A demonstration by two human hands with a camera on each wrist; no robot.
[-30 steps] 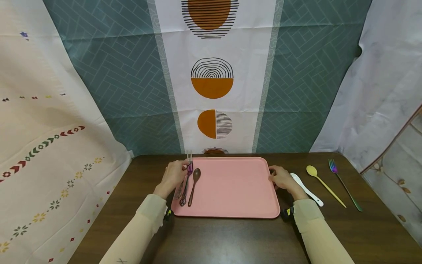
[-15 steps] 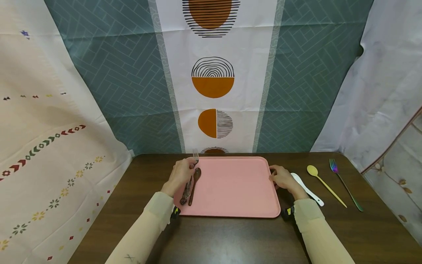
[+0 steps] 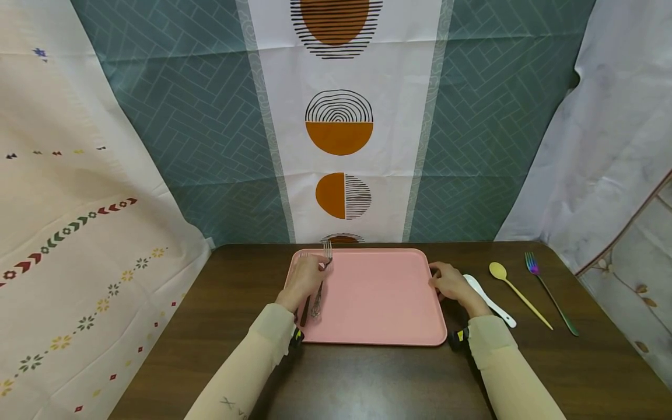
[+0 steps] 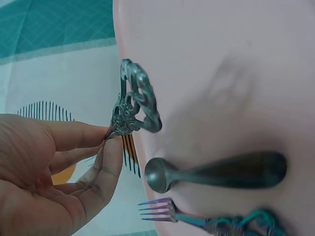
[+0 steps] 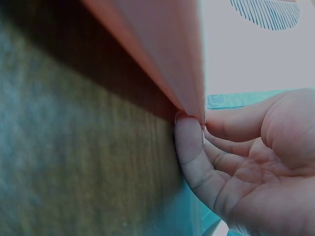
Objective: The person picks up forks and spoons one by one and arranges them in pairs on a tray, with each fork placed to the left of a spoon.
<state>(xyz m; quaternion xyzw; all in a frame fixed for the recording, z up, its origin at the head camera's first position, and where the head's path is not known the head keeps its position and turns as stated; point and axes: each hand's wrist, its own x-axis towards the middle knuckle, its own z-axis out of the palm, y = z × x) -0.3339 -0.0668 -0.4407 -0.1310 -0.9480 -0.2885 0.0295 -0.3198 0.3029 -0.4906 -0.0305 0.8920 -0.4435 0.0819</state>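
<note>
Between the thumb and fingertips of my left hand (image 3: 303, 277) is the neck of a silver fork (image 4: 146, 96) with an ornate openwork handle. Its tines point to the far side, and it is held over the left part of the pink tray (image 3: 378, 297). Below it in the left wrist view, a dark spoon (image 4: 221, 172) lies on the tray, with a purple-blue fork (image 4: 189, 220) beside it; my left hand partly covers both in the head view. My right hand (image 3: 448, 283) pinches the tray's right rim, with thumb and fingers on either side.
Right of the tray on the dark wooden table (image 3: 236, 315) lie a white spoon (image 3: 488, 300), a yellow spoon (image 3: 497, 270) and a fork with rainbow tines (image 3: 532, 267). A patterned cloth (image 3: 210, 146) hangs behind the table's far edge.
My left hand has moved right with the silver fork, passing over the dark spoon to its right side. The purple-blue fork stays on the tray. My right hand keeps its place on the rim.
</note>
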